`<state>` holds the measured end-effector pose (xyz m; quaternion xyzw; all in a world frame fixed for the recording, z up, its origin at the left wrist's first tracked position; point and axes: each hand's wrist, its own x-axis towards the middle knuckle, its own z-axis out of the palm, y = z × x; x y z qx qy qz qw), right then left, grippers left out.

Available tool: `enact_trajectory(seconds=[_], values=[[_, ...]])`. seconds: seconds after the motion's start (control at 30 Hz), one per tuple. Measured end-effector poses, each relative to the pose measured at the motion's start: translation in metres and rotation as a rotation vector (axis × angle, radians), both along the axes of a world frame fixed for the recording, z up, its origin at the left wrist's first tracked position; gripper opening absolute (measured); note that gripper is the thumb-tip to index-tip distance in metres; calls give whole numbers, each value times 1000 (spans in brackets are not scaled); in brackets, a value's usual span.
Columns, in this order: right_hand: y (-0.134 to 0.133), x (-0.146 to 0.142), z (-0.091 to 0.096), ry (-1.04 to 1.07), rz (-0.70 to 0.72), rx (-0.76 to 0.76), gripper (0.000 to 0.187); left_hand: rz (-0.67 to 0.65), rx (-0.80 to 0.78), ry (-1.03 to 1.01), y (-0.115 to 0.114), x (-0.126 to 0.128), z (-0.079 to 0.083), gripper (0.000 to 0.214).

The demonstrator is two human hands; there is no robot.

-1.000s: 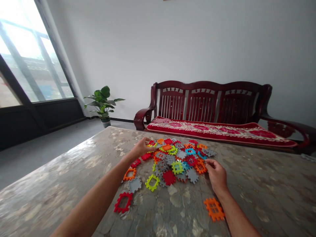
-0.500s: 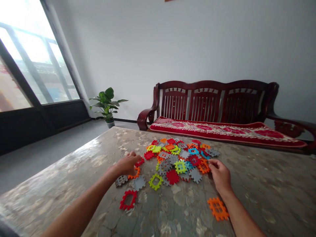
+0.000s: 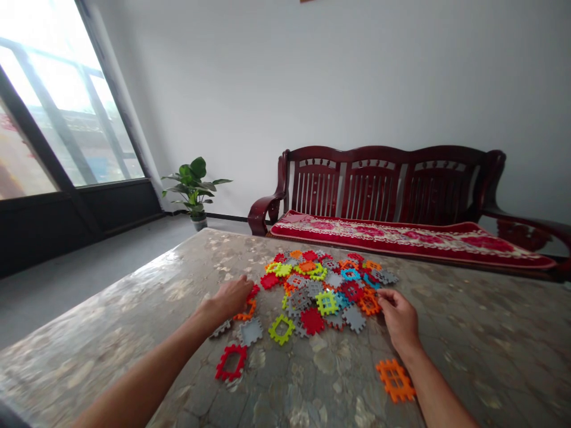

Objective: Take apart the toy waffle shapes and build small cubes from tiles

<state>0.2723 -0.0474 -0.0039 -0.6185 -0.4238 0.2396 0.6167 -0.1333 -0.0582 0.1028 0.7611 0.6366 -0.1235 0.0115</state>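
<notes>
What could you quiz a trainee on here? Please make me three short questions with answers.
1. Multiple choice: what colour is the windowed piece lying beside the right forearm? a) blue b) grey c) orange

2. True or false: in the picture, the potted plant stands to the left of the wooden bench.

3. Fill in the gap: the ____ hand has its fingertips at the edge of the main pile.

Key:
1. c
2. True
3. Right; the right hand is at the pile's right edge, while the left hand is over pieces to the left of it.
</notes>
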Motion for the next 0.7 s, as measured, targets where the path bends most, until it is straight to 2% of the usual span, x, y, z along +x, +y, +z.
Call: enact_trajectory(seconds=[0.23, 0.43, 0.7], values=[[2, 2, -3, -56, 8, 27, 31, -41, 19, 2, 1, -5, -4, 30], [2, 2, -3, -75, 9, 36, 31, -23, 61, -25, 4, -9, -8, 29], [2, 1, -4, -37, 18, 14, 30, -18, 127, -134, 5, -1, -3, 17]])
